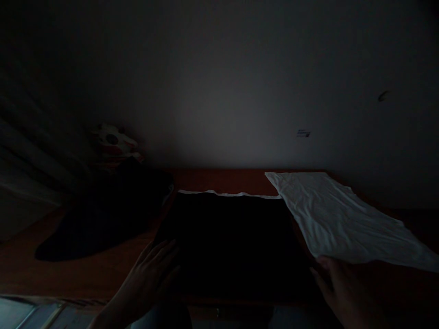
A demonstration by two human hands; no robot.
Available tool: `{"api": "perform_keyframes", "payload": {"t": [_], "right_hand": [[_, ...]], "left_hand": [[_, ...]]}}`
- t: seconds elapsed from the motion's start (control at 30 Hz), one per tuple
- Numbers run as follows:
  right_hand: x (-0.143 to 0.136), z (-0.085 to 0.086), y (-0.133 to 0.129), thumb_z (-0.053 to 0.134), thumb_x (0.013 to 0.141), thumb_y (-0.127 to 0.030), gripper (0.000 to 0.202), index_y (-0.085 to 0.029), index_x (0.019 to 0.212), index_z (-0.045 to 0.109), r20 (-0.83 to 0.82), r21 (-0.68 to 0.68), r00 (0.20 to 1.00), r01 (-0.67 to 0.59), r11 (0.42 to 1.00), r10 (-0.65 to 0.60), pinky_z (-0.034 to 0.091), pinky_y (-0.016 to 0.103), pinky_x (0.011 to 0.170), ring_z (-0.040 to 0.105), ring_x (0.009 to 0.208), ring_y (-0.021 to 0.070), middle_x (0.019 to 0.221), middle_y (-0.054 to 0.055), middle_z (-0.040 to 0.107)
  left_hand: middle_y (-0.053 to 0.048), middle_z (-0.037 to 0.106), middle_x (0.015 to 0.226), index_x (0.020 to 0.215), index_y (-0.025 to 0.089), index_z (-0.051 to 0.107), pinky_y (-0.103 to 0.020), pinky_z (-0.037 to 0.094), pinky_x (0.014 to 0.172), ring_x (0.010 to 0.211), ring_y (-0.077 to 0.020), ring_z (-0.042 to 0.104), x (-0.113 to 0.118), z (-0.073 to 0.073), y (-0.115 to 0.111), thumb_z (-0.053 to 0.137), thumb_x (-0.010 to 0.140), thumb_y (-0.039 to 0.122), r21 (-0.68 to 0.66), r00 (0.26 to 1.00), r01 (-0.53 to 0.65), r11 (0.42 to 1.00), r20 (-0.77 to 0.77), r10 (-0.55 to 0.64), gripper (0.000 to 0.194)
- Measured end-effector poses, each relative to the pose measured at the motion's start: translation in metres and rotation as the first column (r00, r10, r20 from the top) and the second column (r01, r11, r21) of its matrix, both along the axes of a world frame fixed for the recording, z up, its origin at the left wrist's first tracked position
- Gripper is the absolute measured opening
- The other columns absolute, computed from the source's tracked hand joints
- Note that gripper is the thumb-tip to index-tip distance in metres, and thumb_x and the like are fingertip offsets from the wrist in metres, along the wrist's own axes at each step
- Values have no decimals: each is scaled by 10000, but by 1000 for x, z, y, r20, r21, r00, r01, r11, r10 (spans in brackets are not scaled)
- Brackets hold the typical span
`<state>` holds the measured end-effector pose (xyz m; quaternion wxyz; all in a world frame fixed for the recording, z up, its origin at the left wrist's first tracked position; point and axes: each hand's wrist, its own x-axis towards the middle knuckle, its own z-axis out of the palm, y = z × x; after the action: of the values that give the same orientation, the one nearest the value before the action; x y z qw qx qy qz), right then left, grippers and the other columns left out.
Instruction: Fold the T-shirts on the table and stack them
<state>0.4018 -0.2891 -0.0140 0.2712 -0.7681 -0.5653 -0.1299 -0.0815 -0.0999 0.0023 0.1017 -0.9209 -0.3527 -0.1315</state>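
A black cloth (233, 246) lies spread flat on the wooden table, with a thin white strip along its far edge. My left hand (149, 274) rests over the cloth's left edge, fingers stretched out and holding nothing. By the near right corner is my right hand (338, 288), thumb and forefinger apart; its other fingers are hard to see. The white cloth (336, 219), wrinkled and laid out to the right, reaches close to the right fingertips. Deep shadow hides the black cloth's surface and folds.
A dark, heaped cloth (103, 214) lies on the left of the table (78, 274). Behind it sits a white figure with dark patches (115, 137). The wall (219, 100) bounds the back, with a small label (303, 133) on it. A curtain (30, 151) hangs at left.
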Motion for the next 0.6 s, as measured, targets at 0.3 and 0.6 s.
{"api": "perform_keyframes", "payload": {"t": [0.3,0.6], "right_hand": [[-72,-15,52,426,968,-651,690,-248,1528,436,-17,-172,983,-185,967,185,410,582,1131,443,1436,347,1562,135,477],[-78,2,80,312,1004,-635,654,-238,1472,536,-48,-364,987,-163,917,156,257,670,1177,331,1492,393,1579,153,449]], "left_hand": [[-98,301,1664,1607,300,254,-533,400,1162,1496,-324,360,53,-15,11,441,1006,555,-51,999,-34,998,11,35,678],[-121,401,1617,1578,292,350,-658,309,1163,1486,-388,359,65,-13,19,387,1007,584,-33,994,-106,994,9,106,642]]}}
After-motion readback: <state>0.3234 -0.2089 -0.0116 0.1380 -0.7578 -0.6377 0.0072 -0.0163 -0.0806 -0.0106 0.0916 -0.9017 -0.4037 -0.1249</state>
